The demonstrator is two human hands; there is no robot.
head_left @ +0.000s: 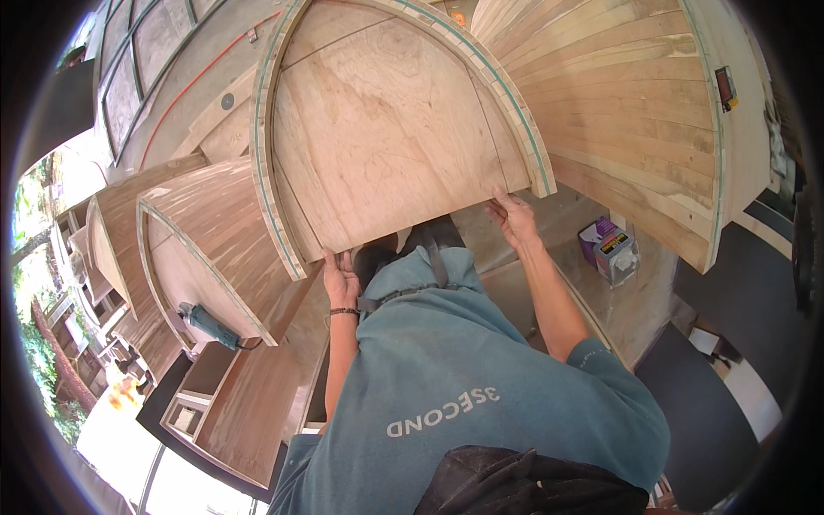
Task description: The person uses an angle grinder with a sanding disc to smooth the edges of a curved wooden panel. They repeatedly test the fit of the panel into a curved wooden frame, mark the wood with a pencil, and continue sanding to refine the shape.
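A pale arched plywood panel (382, 129) lies in front of me, inside a curved wooden rim (520, 101) with a green line along it. My left hand (341, 276), with a dark bracelet at the wrist, grips the panel's near straight edge by its left corner. Toward the right corner, my right hand (515, 221) holds the same edge, thumb on top and some fingers hidden below. Narrow gaps and dark lines run between panel and rim at both sides.
To the right stands a large curved piece of wooden strips (618, 112). On the floor near my right arm is a purple box (608, 249). A teal power tool (209, 326) rests against another arched wooden piece (193, 275) at left. An orange cord (202, 73) crosses the floor.
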